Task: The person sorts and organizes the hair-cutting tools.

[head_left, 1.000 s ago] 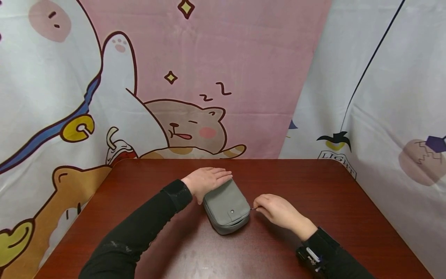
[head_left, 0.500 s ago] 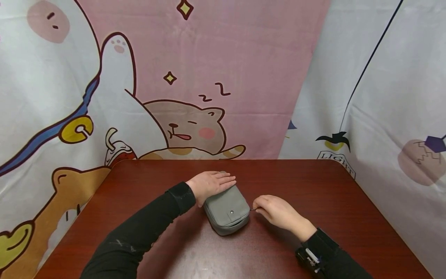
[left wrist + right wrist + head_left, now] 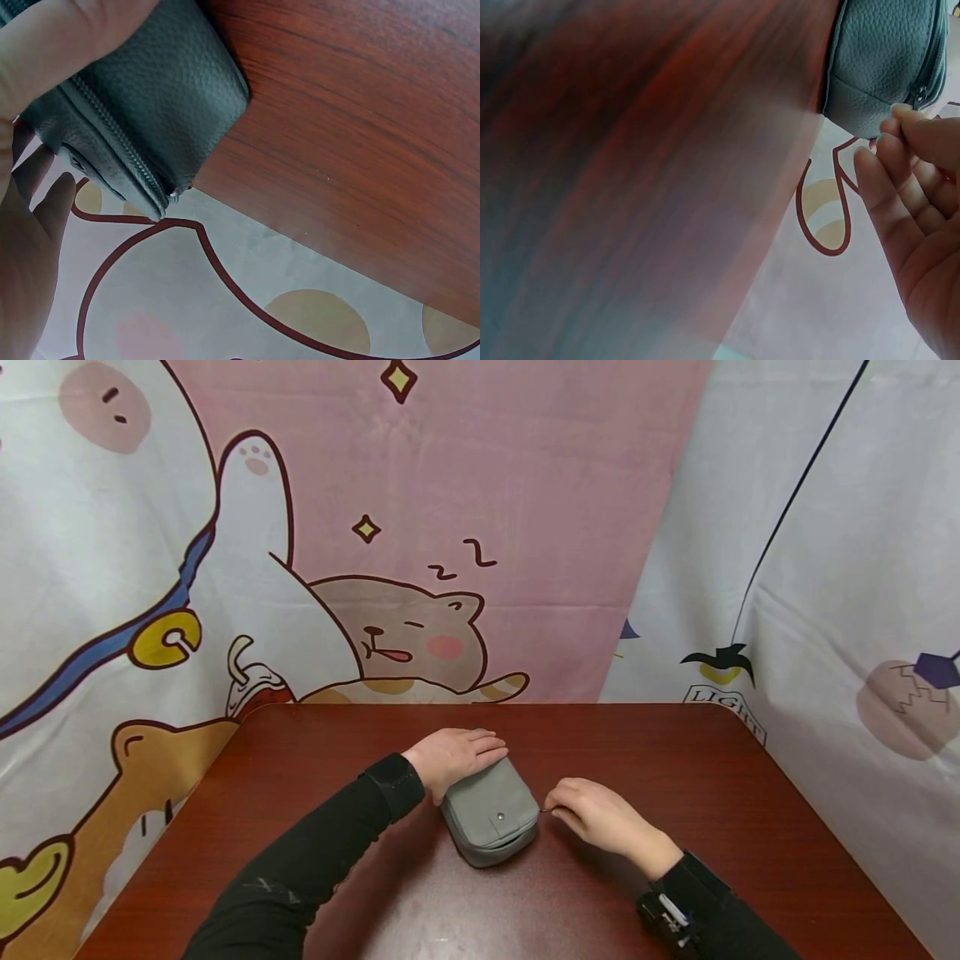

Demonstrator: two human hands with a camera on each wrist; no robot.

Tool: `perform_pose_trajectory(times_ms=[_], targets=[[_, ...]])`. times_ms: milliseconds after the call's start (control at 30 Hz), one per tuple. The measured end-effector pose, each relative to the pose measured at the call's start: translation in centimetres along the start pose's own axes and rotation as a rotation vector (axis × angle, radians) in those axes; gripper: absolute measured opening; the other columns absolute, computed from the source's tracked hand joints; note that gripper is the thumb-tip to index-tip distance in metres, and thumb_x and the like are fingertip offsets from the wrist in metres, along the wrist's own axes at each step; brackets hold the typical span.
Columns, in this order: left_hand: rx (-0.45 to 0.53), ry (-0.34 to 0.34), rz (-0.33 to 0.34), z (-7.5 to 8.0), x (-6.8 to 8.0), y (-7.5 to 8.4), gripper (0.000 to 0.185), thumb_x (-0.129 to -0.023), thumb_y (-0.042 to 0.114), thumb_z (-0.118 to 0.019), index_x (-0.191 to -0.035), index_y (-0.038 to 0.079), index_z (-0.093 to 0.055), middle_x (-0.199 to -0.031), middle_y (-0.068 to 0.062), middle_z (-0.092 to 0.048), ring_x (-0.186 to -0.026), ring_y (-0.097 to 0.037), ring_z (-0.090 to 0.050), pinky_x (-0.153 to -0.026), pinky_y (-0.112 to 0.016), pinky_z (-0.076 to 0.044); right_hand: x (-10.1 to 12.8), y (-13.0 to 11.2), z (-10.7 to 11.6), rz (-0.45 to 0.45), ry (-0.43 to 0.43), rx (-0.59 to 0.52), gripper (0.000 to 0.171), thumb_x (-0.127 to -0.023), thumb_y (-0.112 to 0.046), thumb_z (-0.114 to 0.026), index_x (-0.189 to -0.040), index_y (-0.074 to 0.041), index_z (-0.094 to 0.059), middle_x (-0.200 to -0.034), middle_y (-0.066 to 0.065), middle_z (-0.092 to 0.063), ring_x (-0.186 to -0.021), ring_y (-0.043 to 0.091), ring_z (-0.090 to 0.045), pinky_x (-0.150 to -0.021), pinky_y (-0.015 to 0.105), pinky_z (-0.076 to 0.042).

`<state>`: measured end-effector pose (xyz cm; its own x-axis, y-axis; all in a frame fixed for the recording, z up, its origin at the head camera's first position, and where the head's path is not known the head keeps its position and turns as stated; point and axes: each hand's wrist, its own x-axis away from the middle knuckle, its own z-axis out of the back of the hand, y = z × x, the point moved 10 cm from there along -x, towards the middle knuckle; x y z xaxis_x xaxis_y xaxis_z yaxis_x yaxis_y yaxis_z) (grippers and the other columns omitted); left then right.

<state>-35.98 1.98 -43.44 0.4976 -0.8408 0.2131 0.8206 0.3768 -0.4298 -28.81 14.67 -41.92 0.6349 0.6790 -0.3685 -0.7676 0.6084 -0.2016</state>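
A small grey leather-textured zip pouch (image 3: 491, 806) lies on the table, its snap-button end toward the viewer. My left hand (image 3: 456, 758) rests across its far left end with the fingers straight over the top. In the left wrist view, the thumb (image 3: 67, 45) lies along the pouch's side below the zipper (image 3: 112, 127). My right hand (image 3: 600, 814) is at the pouch's right side, thumb and forefinger pinching a small zipper pull (image 3: 546, 810). The right wrist view shows the zipper slider (image 3: 919, 94) just above those fingertips. The pouch's inside is hidden.
The reddish-brown wooden table (image 3: 360, 902) extends around the pouch on all sides. Behind it hangs a cloth backdrop (image 3: 555, 527) printed with cartoon animals. A dark device is strapped at the right wrist (image 3: 667, 918).
My left hand has shifted slightly right and nearer along the pouch. The right hand stays almost still at the zipper pull, and the pouch has barely moved.
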Motion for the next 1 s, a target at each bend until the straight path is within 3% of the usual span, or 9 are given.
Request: perform_pose_trajectory(times_ms=[233,600,1000], targets=[[0.05,-0.027,0.054,-0.3,-0.2,-0.4,0.135,-0.053,0.054,-0.094,-0.158,0.013,-0.021,-0.159,-0.004,-0.028,-0.146,-0.019,-0.026,-0.114,-0.032,-0.027,0.0,1.1,0.3,-0.043,0.035,0.061,0.011,-0.086,-0.004,-0.075,-0.093,-0.011,-0.069,-0.088,-0.006,-0.061,-0.081,0.01,-0.06,-0.073,0.032,-0.053],[0.084,0.017,0.127,0.1,-0.2,-1.0,0.127,-0.054,0.06,-0.091,-0.154,0.009,-0.032,-0.151,-0.006,-0.039,-0.137,-0.021,-0.037,-0.104,-0.032,-0.04,-0.6,3.3,0.8,-0.134,0.068,0.099,0.011,-0.087,-0.005,-0.074,-0.091,-0.013,-0.067,-0.088,-0.004,-0.062,-0.081,0.014,-0.061,-0.073,0.035,-0.053],[0.054,-0.004,0.256,0.2,-0.2,-1.7,0.126,-0.051,0.068,-0.087,-0.15,0.008,-0.039,-0.141,-0.008,-0.047,-0.125,-0.023,-0.046,-0.095,-0.032,-0.047,-2.0,5.2,0.8,-0.209,0.07,0.1,0.008,-0.088,-0.003,-0.073,-0.091,-0.009,-0.069,-0.089,0.0,-0.064,-0.083,0.018,-0.062,-0.074,0.037,-0.053]])
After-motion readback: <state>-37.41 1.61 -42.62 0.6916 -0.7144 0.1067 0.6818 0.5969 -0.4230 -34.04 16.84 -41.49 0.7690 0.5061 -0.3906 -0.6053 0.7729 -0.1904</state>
